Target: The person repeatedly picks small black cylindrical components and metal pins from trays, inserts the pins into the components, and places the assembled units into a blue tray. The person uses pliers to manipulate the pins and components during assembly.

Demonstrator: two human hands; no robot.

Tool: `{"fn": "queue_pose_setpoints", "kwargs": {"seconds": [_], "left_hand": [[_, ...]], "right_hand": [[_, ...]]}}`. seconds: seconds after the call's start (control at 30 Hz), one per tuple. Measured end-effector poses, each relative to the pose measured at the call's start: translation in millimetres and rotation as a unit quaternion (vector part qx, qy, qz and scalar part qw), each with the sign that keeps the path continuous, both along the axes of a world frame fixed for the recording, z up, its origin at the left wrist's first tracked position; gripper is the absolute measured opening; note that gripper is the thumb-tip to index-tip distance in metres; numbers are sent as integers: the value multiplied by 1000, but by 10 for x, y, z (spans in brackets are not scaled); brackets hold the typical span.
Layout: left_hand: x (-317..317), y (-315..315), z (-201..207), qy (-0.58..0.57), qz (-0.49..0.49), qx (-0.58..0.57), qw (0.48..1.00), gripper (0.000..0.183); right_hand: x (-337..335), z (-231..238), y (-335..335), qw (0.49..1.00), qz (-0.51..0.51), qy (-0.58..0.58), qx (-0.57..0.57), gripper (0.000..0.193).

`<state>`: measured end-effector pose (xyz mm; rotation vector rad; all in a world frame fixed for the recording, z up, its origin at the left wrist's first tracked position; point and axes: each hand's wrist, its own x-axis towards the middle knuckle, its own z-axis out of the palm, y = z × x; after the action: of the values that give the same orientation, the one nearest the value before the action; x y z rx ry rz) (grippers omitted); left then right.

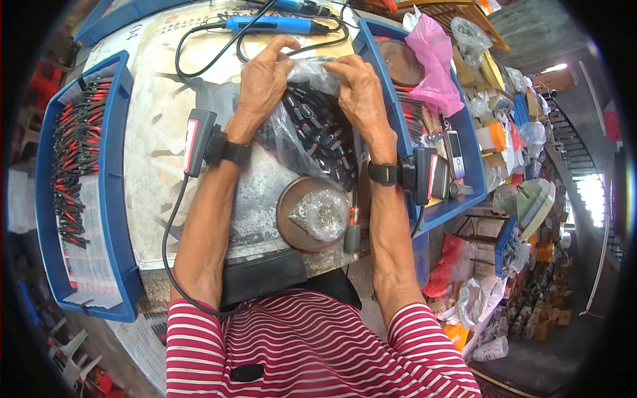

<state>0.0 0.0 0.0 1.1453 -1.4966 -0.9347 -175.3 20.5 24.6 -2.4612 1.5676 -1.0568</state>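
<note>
A clear plastic bag (pixel 279 136) full of small black plastic parts (pixel 318 129) lies on the table before me, its mouth at the far side. My left hand (pixel 262 83) grips the left side of the bag's mouth with bent fingers. On the other side, my right hand (pixel 361 93) pinches the rim between thumb and fingers. Nearer to me, a round brown dish (pixel 286 222) carries a small clear bag of tiny metal pieces (pixel 322 215). Beside it is a small tool with a dark green and orange handle (pixel 353 232).
A blue electric screwdriver (pixel 275 25) with a black cable lies beyond my hands. At left, a blue tray (pixel 116 166) holds many black-and-red pieces (pixel 83 146). At right, another blue tray (pixel 464 199) holds a pink plastic bag (pixel 431 66), a round brown lid or dish (pixel 400 63) and a phone (pixel 456 154).
</note>
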Motion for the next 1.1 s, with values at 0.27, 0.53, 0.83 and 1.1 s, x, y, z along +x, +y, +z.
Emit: {"fn": "queue_pose_setpoints", "kwargs": {"seconds": [0.27,0.53,0.83,1.1], "left_hand": [[106,46,-122,-158,-91,-171,968,22],[363,213,-149,-196,-179,-141,954,70],[337,329,-241,-260,-134,-206,934,65],[373,452,-168,-187,-156,-144,959,71]], "right_hand": [[-49,-116,-131,999,-8,-36,-28,35],[-121,-177,-130,999,18,0,-29,46],[-211,-188,-166,994,48,-89,28,51],[-253,154,536,995,-9,-96,25,38]]}}
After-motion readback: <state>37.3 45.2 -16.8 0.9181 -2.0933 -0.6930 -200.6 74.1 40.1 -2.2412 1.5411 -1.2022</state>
